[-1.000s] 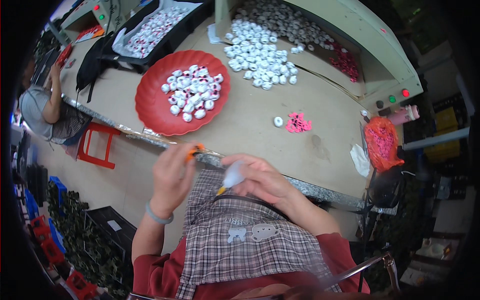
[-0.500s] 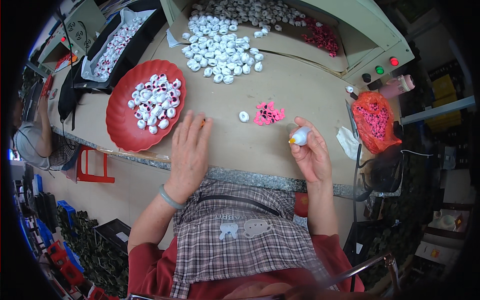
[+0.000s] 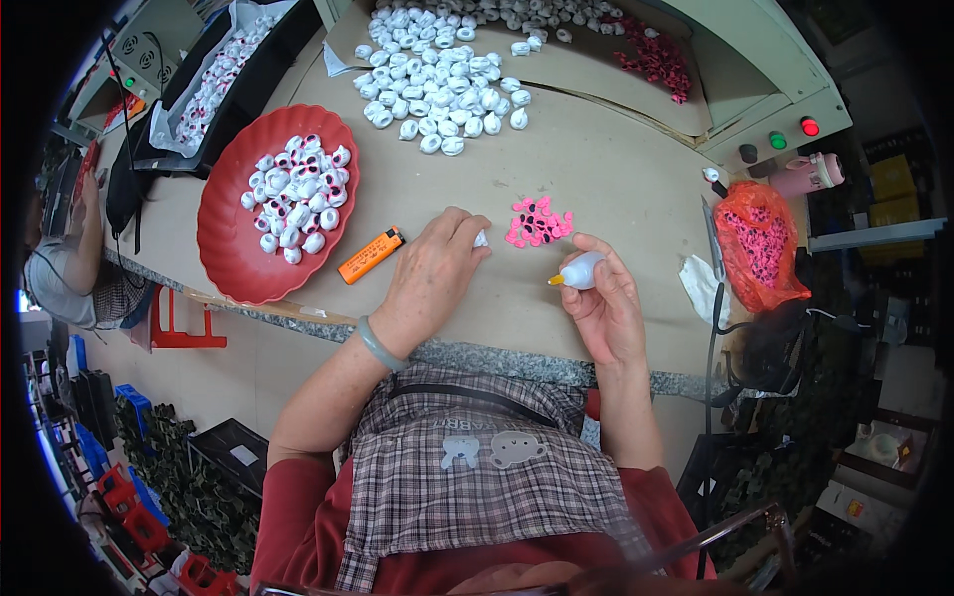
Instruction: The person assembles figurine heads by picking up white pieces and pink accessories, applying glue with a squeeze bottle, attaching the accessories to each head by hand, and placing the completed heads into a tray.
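My left hand rests on the tan table with its fingertips on a small white piece. Just right of it lies a small cluster of pink pieces with black dots. My right hand holds a small white glue bottle, its orange tip pointing left. An orange lighter lies on the table left of my left hand.
A red plate of white-and-pink pieces sits at the left. A heap of white pieces lies at the back, more pink pieces behind it. An orange bag hangs at the right edge. Another person sits far left.
My left hand has moved right onto the small white piece by the pink cluster, uncovering the lighter. My right hand with the bottle has come down closer to the table.
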Demonstrator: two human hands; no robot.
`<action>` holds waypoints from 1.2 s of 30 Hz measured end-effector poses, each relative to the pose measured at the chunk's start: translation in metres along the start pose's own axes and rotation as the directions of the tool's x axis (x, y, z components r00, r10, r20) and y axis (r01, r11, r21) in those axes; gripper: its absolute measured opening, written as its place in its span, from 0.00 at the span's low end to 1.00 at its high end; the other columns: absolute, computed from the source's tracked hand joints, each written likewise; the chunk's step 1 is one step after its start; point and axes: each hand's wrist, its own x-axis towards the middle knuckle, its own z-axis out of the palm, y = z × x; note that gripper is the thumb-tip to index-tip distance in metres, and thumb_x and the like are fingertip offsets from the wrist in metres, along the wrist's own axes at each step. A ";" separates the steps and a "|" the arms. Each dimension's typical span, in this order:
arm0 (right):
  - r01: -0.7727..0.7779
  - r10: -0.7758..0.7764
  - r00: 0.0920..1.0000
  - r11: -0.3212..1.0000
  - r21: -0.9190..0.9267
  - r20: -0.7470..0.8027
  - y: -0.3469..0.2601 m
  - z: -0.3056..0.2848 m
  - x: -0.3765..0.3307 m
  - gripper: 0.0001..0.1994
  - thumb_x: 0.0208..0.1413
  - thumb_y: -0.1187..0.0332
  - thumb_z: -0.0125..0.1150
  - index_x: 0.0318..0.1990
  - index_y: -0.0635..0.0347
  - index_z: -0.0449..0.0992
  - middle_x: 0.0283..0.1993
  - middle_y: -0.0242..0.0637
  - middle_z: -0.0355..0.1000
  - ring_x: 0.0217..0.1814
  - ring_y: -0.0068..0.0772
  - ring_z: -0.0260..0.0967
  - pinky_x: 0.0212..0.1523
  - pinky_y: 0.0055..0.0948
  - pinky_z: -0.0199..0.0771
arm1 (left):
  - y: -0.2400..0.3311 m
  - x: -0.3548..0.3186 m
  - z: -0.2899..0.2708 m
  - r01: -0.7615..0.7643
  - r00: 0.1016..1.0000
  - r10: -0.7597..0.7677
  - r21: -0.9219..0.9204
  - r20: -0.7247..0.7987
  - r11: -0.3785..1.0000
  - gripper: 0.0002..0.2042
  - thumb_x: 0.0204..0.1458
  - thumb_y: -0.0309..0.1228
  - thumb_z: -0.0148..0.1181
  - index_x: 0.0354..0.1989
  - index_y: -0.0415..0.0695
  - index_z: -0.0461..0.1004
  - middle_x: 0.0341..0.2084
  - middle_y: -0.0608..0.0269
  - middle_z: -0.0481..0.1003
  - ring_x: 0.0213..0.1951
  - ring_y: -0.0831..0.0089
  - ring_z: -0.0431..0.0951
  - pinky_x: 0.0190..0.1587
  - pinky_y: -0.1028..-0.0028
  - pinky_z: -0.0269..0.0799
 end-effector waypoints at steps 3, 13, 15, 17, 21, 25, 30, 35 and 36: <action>0.030 -0.030 1.000 0.999 -0.021 0.009 0.003 0.011 0.001 0.18 0.62 0.65 0.53 0.55 0.66 0.66 0.36 0.40 0.74 0.32 0.23 0.71 0.30 0.20 0.71 | 0.007 -0.014 -0.011 0.192 0.981 -0.188 -0.329 0.043 0.925 0.11 0.49 0.23 0.61 0.42 0.38 0.71 0.37 0.60 0.68 0.31 0.71 0.74 0.33 0.73 0.72; 0.205 -0.196 0.979 0.936 -0.287 0.059 0.021 0.049 0.006 0.17 0.58 0.73 0.56 0.54 0.66 0.65 0.42 0.46 0.73 0.34 0.24 0.71 0.32 0.21 0.71 | 0.008 -0.055 -0.044 0.436 0.816 -0.392 -0.898 0.425 -0.067 0.16 0.56 0.24 0.55 0.52 0.34 0.70 0.45 0.56 0.73 0.41 0.71 0.77 0.41 0.78 0.74; 0.297 -0.294 0.954 0.883 -0.364 0.066 0.024 0.056 0.006 0.16 0.58 0.73 0.57 0.53 0.67 0.66 0.41 0.47 0.74 0.34 0.24 0.71 0.32 0.20 0.71 | 0.005 -0.060 -0.044 0.404 0.828 -0.399 -0.913 0.394 -0.062 0.15 0.57 0.25 0.54 0.53 0.34 0.69 0.45 0.54 0.74 0.42 0.70 0.77 0.43 0.77 0.74; 0.328 -0.320 0.943 0.850 -0.413 0.090 0.026 0.058 0.006 0.16 0.58 0.72 0.57 0.53 0.67 0.66 0.41 0.47 0.74 0.34 0.23 0.71 0.31 0.20 0.70 | 0.002 -0.064 -0.044 0.372 0.841 -0.403 -0.926 0.362 -0.055 0.15 0.58 0.26 0.53 0.53 0.35 0.69 0.45 0.52 0.75 0.43 0.68 0.78 0.45 0.75 0.75; 0.391 -0.370 0.917 0.772 -0.501 0.146 0.028 0.063 0.000 0.16 0.58 0.71 0.58 0.52 0.67 0.67 0.40 0.45 0.74 0.35 0.25 0.72 0.33 0.20 0.72 | -0.003 -0.071 -0.041 0.334 0.841 -0.428 -0.940 0.330 -0.068 0.15 0.57 0.26 0.54 0.52 0.35 0.69 0.45 0.50 0.74 0.41 0.69 0.79 0.48 0.74 0.75; 0.530 -0.482 0.840 0.627 -0.571 0.249 0.033 0.068 -0.002 0.16 0.58 0.69 0.58 0.51 0.68 0.67 0.39 0.46 0.75 0.36 0.28 0.73 0.35 0.22 0.74 | -0.007 -0.074 -0.038 0.286 0.862 -0.432 -0.958 0.265 -0.017 0.13 0.56 0.24 0.56 0.49 0.36 0.71 0.47 0.51 0.74 0.44 0.68 0.78 0.49 0.73 0.74; 0.678 -0.562 0.690 0.281 -0.679 0.456 0.036 0.066 -0.002 0.18 0.56 0.69 0.62 0.50 0.69 0.68 0.36 0.49 0.75 0.37 0.36 0.76 0.35 0.28 0.76 | -0.007 -0.074 -0.038 0.271 0.861 -0.440 -0.962 0.256 -0.029 0.13 0.53 0.19 0.57 0.48 0.36 0.70 0.46 0.51 0.74 0.46 0.65 0.77 0.52 0.69 0.73; 0.697 -0.567 0.653 0.192 -0.691 0.502 0.038 0.065 -0.003 0.18 0.54 0.69 0.64 0.49 0.69 0.69 0.36 0.49 0.75 0.36 0.38 0.77 0.34 0.29 0.77 | -0.009 -0.075 -0.039 0.257 0.861 -0.448 -0.966 0.239 -0.022 0.13 0.52 0.17 0.57 0.47 0.36 0.69 0.47 0.52 0.73 0.47 0.64 0.77 0.53 0.68 0.72; 0.697 -0.566 0.648 0.170 -0.696 0.511 0.038 0.065 -0.003 0.18 0.53 0.68 0.64 0.49 0.69 0.69 0.36 0.49 0.75 0.36 0.39 0.77 0.34 0.29 0.77 | -0.009 -0.076 -0.038 0.253 0.864 -0.446 -0.967 0.234 -0.018 0.13 0.51 0.17 0.57 0.46 0.36 0.69 0.47 0.52 0.73 0.47 0.65 0.76 0.53 0.67 0.73</action>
